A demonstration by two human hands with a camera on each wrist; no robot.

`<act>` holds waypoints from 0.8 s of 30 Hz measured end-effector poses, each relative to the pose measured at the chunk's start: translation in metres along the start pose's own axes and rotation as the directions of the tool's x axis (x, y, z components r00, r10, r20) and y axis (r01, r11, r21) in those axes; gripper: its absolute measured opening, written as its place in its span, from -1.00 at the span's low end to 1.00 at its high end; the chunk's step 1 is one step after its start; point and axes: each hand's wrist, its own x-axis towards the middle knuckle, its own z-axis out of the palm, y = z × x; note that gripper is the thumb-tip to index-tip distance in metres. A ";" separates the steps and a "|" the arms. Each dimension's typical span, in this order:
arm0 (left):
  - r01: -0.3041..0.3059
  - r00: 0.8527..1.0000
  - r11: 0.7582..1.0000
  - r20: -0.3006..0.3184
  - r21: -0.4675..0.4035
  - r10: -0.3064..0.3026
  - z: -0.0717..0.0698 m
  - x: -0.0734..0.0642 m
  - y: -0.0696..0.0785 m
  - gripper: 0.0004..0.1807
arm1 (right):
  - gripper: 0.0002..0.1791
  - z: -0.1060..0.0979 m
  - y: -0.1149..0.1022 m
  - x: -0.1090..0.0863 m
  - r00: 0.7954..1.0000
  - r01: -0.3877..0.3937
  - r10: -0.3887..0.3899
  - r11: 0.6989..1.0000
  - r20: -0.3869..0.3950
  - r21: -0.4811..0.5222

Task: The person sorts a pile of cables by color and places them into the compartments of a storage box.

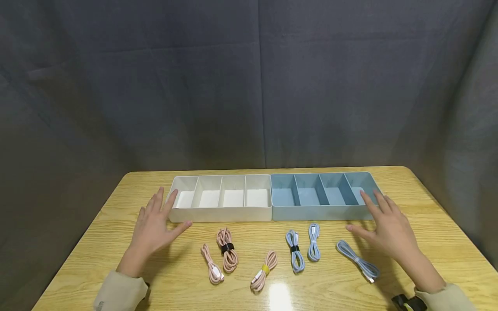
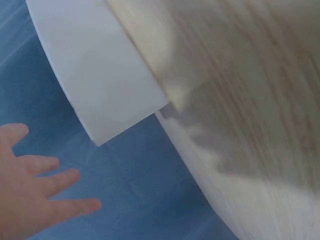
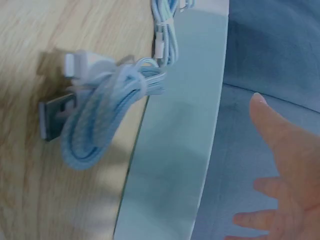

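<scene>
White box (image 1: 221, 214) and blue box (image 1: 320, 212) standing end to end

Two boxes are standing toward the far side of the table (image 1: 319, 289), white on the left, blue on the right, their short ends meeting. Each is showing four compartments in a single row, making eight in all.

Two hands are in position, well apart from each other, fingers and thumbs spread, gripping nothing. The left hand (image 1: 151, 231) is hovering at the outer end of the white box; the right hand (image 1: 391, 231) is hovering at the outer end of the blue box. In the head view fingertips are overlapping both box ends; whether any fingertip is touching cannot be told.

Six coiled cables are lying in front of the boxes: three pink, three blue.

Pink: a small pink cable (image 1: 209, 258) is lying just beside a black-tied pink cable (image 1: 231, 260); a yellow-tied pink cable (image 1: 269, 260) is resting apart, nearer the person.

Blue: a black-tied blue cable (image 1: 297, 260) is lying beside a pale blue cable (image 1: 313, 242); a grey-blue cable (image 1: 357, 260) is lying at a slant, nearest the right hand.

Two pale sleeves (image 1: 120, 291) are covering the forearms. Dark cloth (image 1: 186, 103) is hanging behind the table.
</scene>
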 end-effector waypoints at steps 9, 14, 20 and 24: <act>0.011 0.999 0.997 -0.033 -0.072 -0.013 -0.012 -0.003 0.001 -0.02 | -0.05 -0.011 -0.006 -0.003 0.998 -0.058 0.055 0.993 0.038 0.100; 0.047 0.997 0.988 -0.051 -0.150 -0.056 -0.014 -0.002 0.000 -0.12 | -0.19 -0.019 -0.010 -0.005 0.989 -0.104 0.080 0.975 0.126 0.197; 0.096 0.986 0.965 -0.113 -0.243 -0.127 -0.015 -0.002 -0.005 -0.33 | -0.33 -0.026 -0.012 -0.007 0.979 -0.126 0.082 0.964 0.187 0.232; 0.122 0.980 0.944 -0.111 -0.306 -0.163 -0.015 -0.001 -0.010 -0.38 | -0.43 -0.027 -0.010 -0.009 0.974 -0.129 0.075 0.959 0.213 0.252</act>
